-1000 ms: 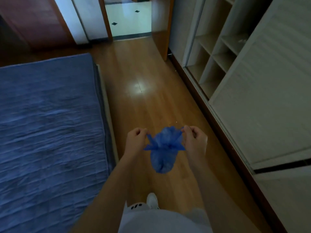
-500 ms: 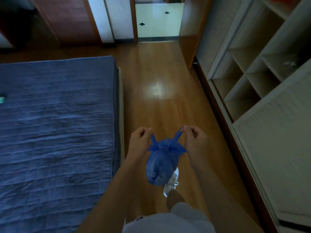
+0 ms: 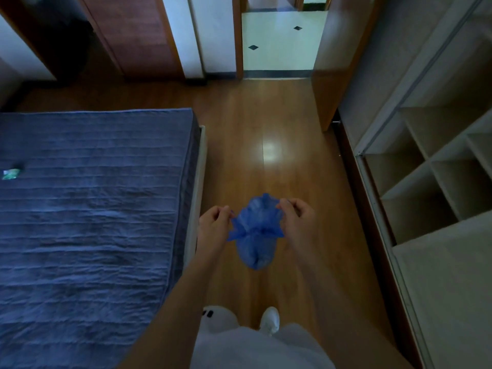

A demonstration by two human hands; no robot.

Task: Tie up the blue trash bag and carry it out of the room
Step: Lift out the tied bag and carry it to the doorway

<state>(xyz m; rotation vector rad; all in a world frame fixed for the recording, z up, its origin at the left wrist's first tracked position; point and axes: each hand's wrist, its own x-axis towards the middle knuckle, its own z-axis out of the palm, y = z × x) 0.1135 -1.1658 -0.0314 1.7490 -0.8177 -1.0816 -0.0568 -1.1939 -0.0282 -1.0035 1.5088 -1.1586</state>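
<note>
- So you've got the blue trash bag (image 3: 256, 239) hanging in mid-air at lower centre of the frame, over the wooden floor (image 3: 269, 123), between the bed (image 3: 93, 209) on the left and the wardrobe shelves (image 3: 431, 169) on the right.
- Your left hand (image 3: 214, 222) is pinched shut on the bag's left ear, and your right hand (image 3: 296, 218) is pinched on the right ear. Both are closed tight on thin plastic, fingers curled in.
- The neck looks gathered just below your hands, with the top frilled out above it. I'd guess the knot is only partly done, but I can't tell if it's actually cinched.
- What could go wrong: the ears are thin film, so pulling them apart hard could stretch or tear them, and then the bag drops on the floor.
- If the knot is loose, it may slip open once you swing the bag one-handed.
- You're walking while looking down at your hands, and the open door (image 3: 332, 83) leaf sticks into the path right of the doorway (image 3: 277, 43) at top centre. Clipping it with the bag or a shoulder seems possible.
- Contents: the lower part bulges a bit, so something's in there, but the plastic hides what.
- The wardrobe cubbies in view look bare.
- Small greenish thing (image 3: 11, 173) sits on the bed at far left; too small to identify.
</note>
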